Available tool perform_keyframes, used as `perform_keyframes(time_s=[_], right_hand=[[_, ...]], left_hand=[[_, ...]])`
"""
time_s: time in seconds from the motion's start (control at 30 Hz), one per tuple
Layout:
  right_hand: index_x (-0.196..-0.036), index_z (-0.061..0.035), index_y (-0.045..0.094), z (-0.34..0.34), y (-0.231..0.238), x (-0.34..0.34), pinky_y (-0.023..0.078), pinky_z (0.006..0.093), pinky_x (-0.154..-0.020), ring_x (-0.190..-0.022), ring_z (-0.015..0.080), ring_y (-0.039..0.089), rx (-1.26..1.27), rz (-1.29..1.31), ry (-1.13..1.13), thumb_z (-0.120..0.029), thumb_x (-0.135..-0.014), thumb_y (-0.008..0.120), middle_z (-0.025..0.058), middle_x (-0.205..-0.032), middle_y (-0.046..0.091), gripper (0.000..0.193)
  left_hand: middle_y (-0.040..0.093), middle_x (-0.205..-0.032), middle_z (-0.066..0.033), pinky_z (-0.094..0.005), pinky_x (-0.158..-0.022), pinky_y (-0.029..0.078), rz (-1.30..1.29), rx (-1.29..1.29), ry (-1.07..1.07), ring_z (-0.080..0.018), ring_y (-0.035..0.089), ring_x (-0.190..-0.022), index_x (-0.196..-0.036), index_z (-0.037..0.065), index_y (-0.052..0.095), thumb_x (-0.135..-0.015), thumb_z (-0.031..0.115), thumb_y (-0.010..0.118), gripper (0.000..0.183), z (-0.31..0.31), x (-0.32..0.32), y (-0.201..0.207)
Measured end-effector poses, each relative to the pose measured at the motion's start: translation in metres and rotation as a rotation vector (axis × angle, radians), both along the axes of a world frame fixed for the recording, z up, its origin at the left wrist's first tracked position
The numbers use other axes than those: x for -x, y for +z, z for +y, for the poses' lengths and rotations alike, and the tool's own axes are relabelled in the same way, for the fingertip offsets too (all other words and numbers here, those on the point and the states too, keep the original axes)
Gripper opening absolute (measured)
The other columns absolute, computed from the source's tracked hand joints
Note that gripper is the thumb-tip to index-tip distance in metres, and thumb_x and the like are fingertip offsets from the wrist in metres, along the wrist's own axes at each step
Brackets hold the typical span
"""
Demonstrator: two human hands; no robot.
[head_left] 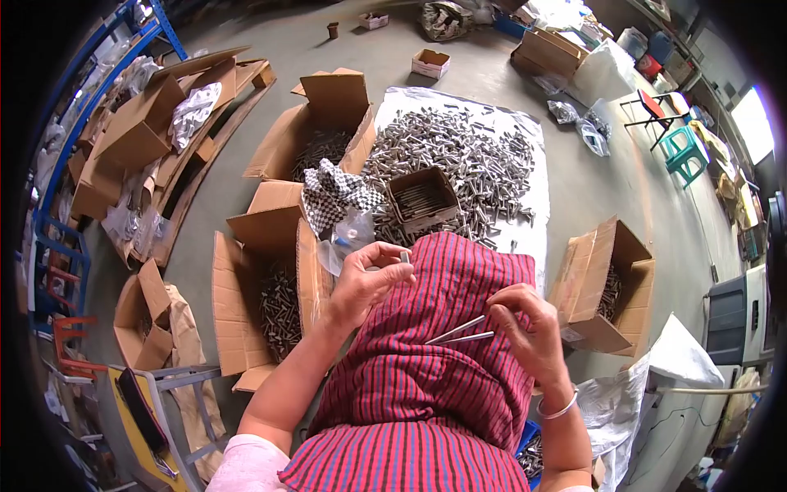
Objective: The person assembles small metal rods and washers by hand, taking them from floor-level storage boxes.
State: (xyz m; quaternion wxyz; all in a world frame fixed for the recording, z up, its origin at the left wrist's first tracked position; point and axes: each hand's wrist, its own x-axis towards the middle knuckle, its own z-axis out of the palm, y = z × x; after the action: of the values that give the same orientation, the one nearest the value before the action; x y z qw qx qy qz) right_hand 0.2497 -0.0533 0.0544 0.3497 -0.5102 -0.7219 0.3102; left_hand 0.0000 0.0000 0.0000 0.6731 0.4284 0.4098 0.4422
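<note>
Cylinder [404,257] in left hand [366,281], slender metal rods [461,334] in right hand [529,330]

Around the striped lap cloth [426,385], left fingers pinch the small metal cylinder at eleven o'clock; right fingers, at three, seem to grasp the V-forming rods. Loose metal pieces [459,135] heap at twelve. The step appears to be handling single parts; the next move probably calls for steady, precise pinching.

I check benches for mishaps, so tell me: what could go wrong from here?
The left hand only pinches a small metal piece, so it might slip and drop. The small carton seems to stand on the loose metal pile; if knocked, it could tip and spill its contents there.
</note>
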Motion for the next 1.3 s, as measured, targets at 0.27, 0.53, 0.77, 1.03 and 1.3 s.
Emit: perform_keyframes(time_s=[0.27,0.53,0.77,1.03,1.3], right_hand=[[-0.084,-0.0013,0.059,0.173,-0.034,0.05,0.044,0.0274,-0.056,-0.061,0.015,0.055,-0.109,-0.129,0.187,-0.01,-0.082,0.06,0.0089,-0.069,0.058,0.009],[-0.084,-0.006,0.065,0.359,-0.217,0.131,0.05,0.0397,-0.073,-0.078,0.0341,0.061,0.091,-0.677,0.334,-0.017,-0.077,0.056,0.0171,-0.085,0.063,0.015],[-0.108,-0.0089,0.05,0.403,-0.295,0.138,0.051,0.0408,-0.072,-0.088,0.0312,0.061,0.171,-1.057,0.54,-0.006,-0.075,0.055,0.0162,-0.11,0.05,0.033],[-0.087,-0.0094,0.057,0.437,-0.311,0.134,0.048,0.0353,-0.062,-0.076,0.0242,0.063,-0.2,-1.194,0.702,-0.016,-0.079,0.051,0.0073,-0.078,0.061,0.011],[-0.072,-0.0093,0.06,0.426,-0.318,0.131,0.047,0.0333,-0.06,-0.069,0.0218,0.06,-0.498,-1.201,0.569,-0.014,-0.075,0.053,0.0081,-0.074,0.06,0.009]], left_hand=[[0.061,-0.071,-0.0089,-0.0166,-0.034,0.022,-0.427,0.308,0.115,-0.002,0.03,-0.036,-0.093,-0.001,0.057,-0.086,0.017,0.059,0.02,0.071,0.048,-0.062],[0.058,-0.064,-0.0056,-0.0173,-0.034,0.02,-0.46,0.581,0.291,-0.0029,0.026,-0.034,-0.09,0.001,0.058,-0.085,0.031,0.059,0.031,0.132,0.077,-0.111],[0.058,-0.064,-0.0056,-0.0172,-0.034,0.022,-0.489,0.683,0.339,-0.0031,0.027,-0.034,-0.09,0.001,0.058,-0.085,0.031,0.059,0.031,0.157,0.09,-0.156],[0.057,-0.064,-0.006,-0.017,-0.034,0.023,-0.465,0.71,0.336,-0.0031,0.028,-0.036,-0.09,0.001,0.059,-0.085,0.028,0.06,0.028,0.19,0.08,-0.171],[0.056,-0.064,-0.0053,-0.0174,-0.034,0.023,-0.433,0.729,0.339,-0.0032,0.028,-0.036,-0.087,0.001,0.058,-0.084,0.029,0.061,0.028,0.185,0.08,-0.165]])
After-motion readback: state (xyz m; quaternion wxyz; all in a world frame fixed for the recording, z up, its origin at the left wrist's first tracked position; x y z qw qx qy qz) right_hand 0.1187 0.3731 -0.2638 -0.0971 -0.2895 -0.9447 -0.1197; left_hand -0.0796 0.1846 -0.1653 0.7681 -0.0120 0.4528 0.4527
